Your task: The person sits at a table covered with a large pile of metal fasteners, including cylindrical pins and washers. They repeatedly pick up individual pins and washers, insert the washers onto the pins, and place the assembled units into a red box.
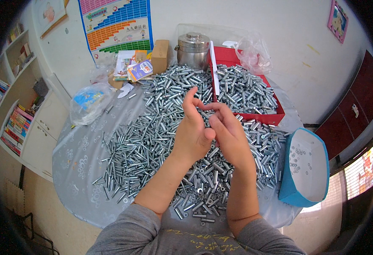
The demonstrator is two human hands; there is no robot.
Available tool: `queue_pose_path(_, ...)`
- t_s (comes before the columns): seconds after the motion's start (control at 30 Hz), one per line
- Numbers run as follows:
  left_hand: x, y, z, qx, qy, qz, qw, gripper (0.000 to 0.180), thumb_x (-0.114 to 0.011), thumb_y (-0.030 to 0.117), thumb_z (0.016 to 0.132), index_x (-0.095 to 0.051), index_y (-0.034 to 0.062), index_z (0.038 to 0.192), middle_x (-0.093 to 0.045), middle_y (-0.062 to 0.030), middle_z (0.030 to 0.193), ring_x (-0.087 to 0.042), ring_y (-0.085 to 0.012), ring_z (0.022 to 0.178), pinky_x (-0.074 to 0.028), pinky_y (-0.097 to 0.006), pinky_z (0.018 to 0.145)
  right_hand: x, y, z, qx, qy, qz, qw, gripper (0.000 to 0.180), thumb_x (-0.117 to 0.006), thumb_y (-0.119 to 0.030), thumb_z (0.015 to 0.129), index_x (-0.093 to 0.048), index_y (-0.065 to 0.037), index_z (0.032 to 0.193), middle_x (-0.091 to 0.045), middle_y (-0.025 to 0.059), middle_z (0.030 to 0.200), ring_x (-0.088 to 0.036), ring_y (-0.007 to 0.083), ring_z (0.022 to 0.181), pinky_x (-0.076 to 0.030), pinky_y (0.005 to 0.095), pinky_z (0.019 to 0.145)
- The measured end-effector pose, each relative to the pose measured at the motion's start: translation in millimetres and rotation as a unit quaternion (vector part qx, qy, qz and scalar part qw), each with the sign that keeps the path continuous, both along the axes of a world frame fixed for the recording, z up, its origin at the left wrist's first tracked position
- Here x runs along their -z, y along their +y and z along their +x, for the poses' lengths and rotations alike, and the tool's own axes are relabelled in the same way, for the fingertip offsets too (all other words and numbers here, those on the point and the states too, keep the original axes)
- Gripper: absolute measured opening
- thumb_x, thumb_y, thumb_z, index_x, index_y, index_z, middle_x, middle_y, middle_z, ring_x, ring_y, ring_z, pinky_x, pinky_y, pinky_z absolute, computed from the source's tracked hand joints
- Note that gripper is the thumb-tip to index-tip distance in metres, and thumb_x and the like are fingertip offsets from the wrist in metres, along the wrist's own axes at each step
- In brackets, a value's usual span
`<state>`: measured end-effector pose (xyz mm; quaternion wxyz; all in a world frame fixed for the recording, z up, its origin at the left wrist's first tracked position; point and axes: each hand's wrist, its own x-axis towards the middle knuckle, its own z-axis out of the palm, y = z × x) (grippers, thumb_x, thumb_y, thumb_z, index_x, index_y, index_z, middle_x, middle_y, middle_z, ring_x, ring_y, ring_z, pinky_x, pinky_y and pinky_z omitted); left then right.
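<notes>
Both of my hands are raised over a wide heap of silver metal sleeves (139, 144), close together in the middle of the view. My left hand (191, 127) is open, its index finger pointing up and its thumb standing out toward the right. Facing it, my right hand (231, 134) has loosely bent fingers, with a gap between index finger and thumb. Its fingertips reach to the left hand's fingers and seem to touch them. I see nothing held in either hand, though the space between the palms is partly hidden. Small nuts or washers (199, 191) lie among the sleeves nearest me.
A red box (275, 119) full of sleeves stands behind the heap. At right is a blue fabric bin (286, 178) with small rings inside. A steel canister (192, 51), a cardboard box (160, 56), booklets (140, 70) and a plastic bag (90, 104) line the table's far and left side.
</notes>
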<state>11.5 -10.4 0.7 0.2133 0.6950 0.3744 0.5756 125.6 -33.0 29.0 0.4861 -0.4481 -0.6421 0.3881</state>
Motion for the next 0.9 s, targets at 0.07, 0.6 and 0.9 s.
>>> queue_pose_path(0.07,1.0,3.2,1.1,0.004,-0.009,0.004,1.000,0.112,-0.017,0.084,0.062,-0.009,-0.0055,0.130,-0.044,-0.0175,0.097,-0.055,-0.0307,0.074,-0.045,-0.033,0.058,5.9,3.5,2.1,-0.003,-0.029,0.030,0.999,0.028,-0.049,-0.023,0.084,-0.052,-0.005,0.105,-0.055,0.0078,0.068,-0.055,0.0184,0.064,-0.041,0.0298,0.059)
queue_pose_path(0.6,-1.0,1.8,-2.2,0.011,0.013,0.005,1.000,0.112,-0.019,0.084,0.062,-0.010,-0.0063,0.129,-0.046,-0.0156,0.094,-0.056,-0.0305,0.073,-0.045,-0.033,0.055,7.8,4.7,2.3,0.036,-0.044,0.055,0.997,0.027,-0.044,-0.012,0.076,-0.058,-0.005,0.097,-0.052,0.0081,0.062,-0.052,0.0203,0.058,-0.040,0.0314,0.056)
queue_pose_path(0.9,-1.0,0.7,-0.7,0.007,0.018,-0.005,1.000,0.113,-0.019,0.085,0.061,-0.011,-0.0058,0.129,-0.047,-0.0153,0.093,-0.057,-0.0306,0.072,-0.045,-0.033,0.055,-1.1,-0.9,0.4,0.049,-0.109,-0.013,0.993,0.027,-0.046,-0.016,0.079,-0.055,-0.006,0.102,-0.061,0.0141,0.076,-0.060,0.0256,0.072,-0.043,0.0338,0.063)
